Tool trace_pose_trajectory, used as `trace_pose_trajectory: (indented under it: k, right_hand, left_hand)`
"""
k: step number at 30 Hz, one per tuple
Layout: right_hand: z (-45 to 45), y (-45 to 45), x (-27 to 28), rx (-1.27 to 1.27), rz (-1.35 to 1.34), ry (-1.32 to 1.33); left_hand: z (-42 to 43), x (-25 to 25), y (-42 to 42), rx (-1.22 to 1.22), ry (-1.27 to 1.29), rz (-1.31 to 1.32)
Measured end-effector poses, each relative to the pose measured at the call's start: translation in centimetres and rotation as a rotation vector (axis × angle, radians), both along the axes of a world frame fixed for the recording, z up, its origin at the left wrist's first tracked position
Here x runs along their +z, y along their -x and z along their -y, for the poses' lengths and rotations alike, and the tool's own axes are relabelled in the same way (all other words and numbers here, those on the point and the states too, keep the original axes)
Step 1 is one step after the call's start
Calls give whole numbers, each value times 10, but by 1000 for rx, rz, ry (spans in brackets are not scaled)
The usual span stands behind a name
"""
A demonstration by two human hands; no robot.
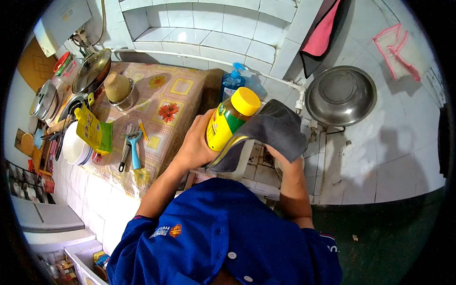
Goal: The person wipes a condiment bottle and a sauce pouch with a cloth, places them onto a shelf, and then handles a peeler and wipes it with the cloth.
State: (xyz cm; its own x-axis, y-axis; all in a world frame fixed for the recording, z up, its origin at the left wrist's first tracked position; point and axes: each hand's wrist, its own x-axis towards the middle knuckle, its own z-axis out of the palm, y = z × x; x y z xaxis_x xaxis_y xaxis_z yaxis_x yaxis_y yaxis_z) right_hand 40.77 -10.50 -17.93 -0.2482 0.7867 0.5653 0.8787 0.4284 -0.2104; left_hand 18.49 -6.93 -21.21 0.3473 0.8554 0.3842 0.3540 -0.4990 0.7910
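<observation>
I have the left hand (197, 142) curled round the jar (219, 127), beyond the table's (190, 102) right edge; its long axis tilts lid away and rightward; the grey cloth (270, 124) drapes the nearby right hand (288, 164); its hidden fingers' closure I cannot tell.

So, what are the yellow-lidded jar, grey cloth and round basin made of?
Yellow-lidded jar: lid likely smooth plastic, evenly coloured; the rest glass or plastic, can't tell. Grey cloth: matte fabric, draping in folds. Round basin: probably stainless steel, judging by its silvery metallic shine.
</observation>
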Motion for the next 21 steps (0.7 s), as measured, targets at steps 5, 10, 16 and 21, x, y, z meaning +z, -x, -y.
trace_pose_trajectory:
  k: [5, 10, 16, 21]
  right_hand:
    - [-5, -9, -43, 77, -257, -27]
    - [-20, 29, 6, 396, -896, 208]
    - [-25, 44, 31, 513, -1224, 547]
    - [-41, 39, 30, 621, -1086, 538]
  left_hand:
    - [3, 6, -2, -109, -42, -22]
    - [-8, -8, 5, -359, 56, 9]
    - [-26, -13, 20, -886, 782, 108]
    - [-25, -14, 22, -817, 769, 189]
